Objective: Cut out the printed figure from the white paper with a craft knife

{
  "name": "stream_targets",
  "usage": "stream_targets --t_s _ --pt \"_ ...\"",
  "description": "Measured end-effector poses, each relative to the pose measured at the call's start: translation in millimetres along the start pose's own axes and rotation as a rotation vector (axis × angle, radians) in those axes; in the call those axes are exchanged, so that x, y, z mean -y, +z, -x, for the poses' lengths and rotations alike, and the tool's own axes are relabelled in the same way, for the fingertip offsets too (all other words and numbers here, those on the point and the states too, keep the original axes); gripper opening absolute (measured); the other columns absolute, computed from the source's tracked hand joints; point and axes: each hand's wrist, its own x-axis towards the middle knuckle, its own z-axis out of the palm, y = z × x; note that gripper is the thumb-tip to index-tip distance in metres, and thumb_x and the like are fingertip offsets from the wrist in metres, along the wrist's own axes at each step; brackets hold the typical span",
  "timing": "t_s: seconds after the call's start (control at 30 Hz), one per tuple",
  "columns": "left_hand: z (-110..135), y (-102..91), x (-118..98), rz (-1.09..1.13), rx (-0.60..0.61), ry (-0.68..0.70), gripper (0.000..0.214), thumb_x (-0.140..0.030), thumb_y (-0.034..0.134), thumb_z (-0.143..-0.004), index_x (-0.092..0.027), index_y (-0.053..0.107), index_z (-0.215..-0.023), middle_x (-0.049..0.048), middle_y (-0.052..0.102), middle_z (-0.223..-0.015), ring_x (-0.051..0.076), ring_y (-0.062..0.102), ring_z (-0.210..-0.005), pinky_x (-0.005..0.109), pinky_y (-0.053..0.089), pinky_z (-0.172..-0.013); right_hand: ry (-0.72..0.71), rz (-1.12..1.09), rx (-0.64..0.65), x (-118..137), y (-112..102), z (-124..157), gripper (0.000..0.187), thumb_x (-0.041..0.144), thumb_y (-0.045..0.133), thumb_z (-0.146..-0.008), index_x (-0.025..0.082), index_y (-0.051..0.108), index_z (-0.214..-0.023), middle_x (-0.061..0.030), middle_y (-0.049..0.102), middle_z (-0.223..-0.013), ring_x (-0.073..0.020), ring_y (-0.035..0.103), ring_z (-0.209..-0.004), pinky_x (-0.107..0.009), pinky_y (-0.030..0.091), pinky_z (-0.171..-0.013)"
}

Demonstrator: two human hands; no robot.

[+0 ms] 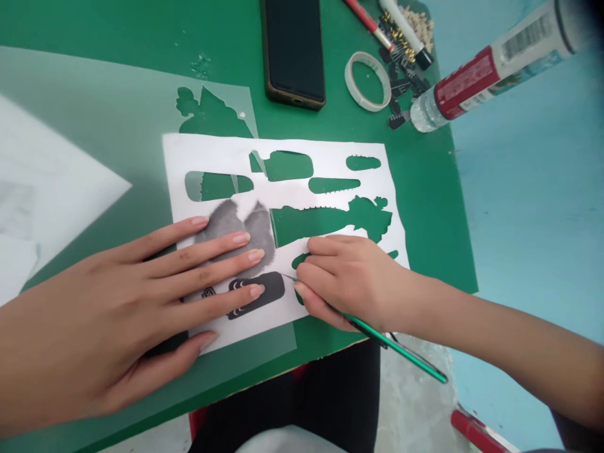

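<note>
White rectangular paper sheet with cut-out openings (pixel 287 194) lies, in the head view, on the green tabletop (pixel 434 233), partly beneath the left hand (pixel 132 296) and directly ahead of the right hand (pixel 349 283). Left hand: palm down, fingers extended and moderately spread, fingertips resting on the sheet. Right hand: fingers closed in a pen grip around a slim metallic-green pen-shaped tool (pixel 401 349). The tool's fine tip meets the sheet just left of the right-hand fingertips, beside the end of a dark grey printed shape with rounded corners (pixel 276 286); the left ring and little fingers are nearest to this shape. Mottled grey printed rounded shapes (pixel 259 233) lie partly under the left fingers. A translucent plastic sheet (pixel 264 349) extends beneath the paper and past the left thumb. A loose white paper with a pointed corner (pixel 56 182) lies forward and left of the left hand. Forward of the right hand, beyond the paper, are a black smartphone in a brown-edged case (pixel 295 50), a whitish roll of tape (pixel 350 78), and, farther right, a clear bottle with a red-and-white label (pixel 491 69).
</note>
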Motion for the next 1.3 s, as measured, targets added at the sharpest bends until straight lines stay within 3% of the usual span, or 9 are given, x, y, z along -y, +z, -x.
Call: stream_targets --t_s 0.13,0.23,0.5,0.7,1.0,1.3 --pt "-2.3 -1.6 1.2 0.044 -0.009 0.015 0.061 -0.055 0.048 -0.107 -0.042 0.044 -0.166 -0.0136 0.037 -0.176 0.024 0.042 -0.163 0.04 0.007 -0.145 0.171 0.007 -0.001 20.1 1.2 1.7 0.047 0.017 0.044 -0.112 0.023 0.044 -0.066 0.0039 0.044 -0.056 -0.0148 0.038 -0.06 -0.031 0.029 -0.056" --pt "-1.1 -2.7 2.9 0.071 -0.015 0.021 0.062 -0.055 0.05 -0.107 -0.043 0.044 -0.167 -0.0124 0.038 -0.175 0.021 0.038 -0.165 0.04 0.006 -0.145 0.259 0.015 -0.012 31.7 4.7 3.4 0.043 0.019 0.044 -0.112 0.022 0.047 -0.069 0.0037 0.045 -0.058 -0.0148 0.039 -0.06 -0.031 0.029 -0.055" --pt "1.0 -1.1 8.7 -0.02 -0.027 0.116 0.069 -0.048 0.052 -0.103 -0.036 0.041 -0.169 -0.0086 0.04 -0.175 0.023 0.034 -0.167 0.043 0.007 -0.145 0.302 0.049 -0.109 38.2 16.9 6.9 0.04 0.019 0.043 -0.111 0.021 0.05 -0.072 0.0026 0.048 -0.06 -0.0158 0.038 -0.063 -0.032 0.031 -0.057" --pt "0.9 -1.0 5.3 -0.01 -0.022 0.069 0.063 -0.046 0.043 -0.105 -0.039 0.042 -0.168 -0.0134 0.04 -0.175 0.026 0.042 -0.163 0.044 0.009 -0.146 0.301 0.012 -0.089 38.3 17.4 8.5 0.042 0.017 0.044 -0.11 0.021 0.049 -0.069 0.002 0.048 -0.06 -0.0158 0.037 -0.063 -0.032 0.031 -0.058" --pt "1.5 -1.5 5.4 0.077 -0.031 0.034 0.062 -0.055 0.051 -0.106 -0.042 0.044 -0.167 -0.0129 0.042 -0.173 0.022 0.04 -0.164 0.042 0.009 -0.145 0.315 0.053 -0.12 44.3 18.6 8.5 0.038 0.017 0.045 -0.109 0.021 0.051 -0.072 0.001 0.049 -0.062 -0.0165 0.037 -0.066 -0.032 0.034 -0.063" --pt "1.1 -0.5 8.3 0.066 -0.032 0.075 0.065 -0.05 0.053 -0.105 -0.039 0.042 -0.169 -0.0092 0.038 -0.176 0.025 0.037 -0.165 0.043 0.007 -0.144 0.549 0.079 -0.138 70.4 23.8 2.9 0.038 0.019 0.044 -0.109 0.022 0.048 -0.071 0.0028 0.044 -0.06 -0.0142 0.04 -0.059 -0.029 0.024 -0.055"
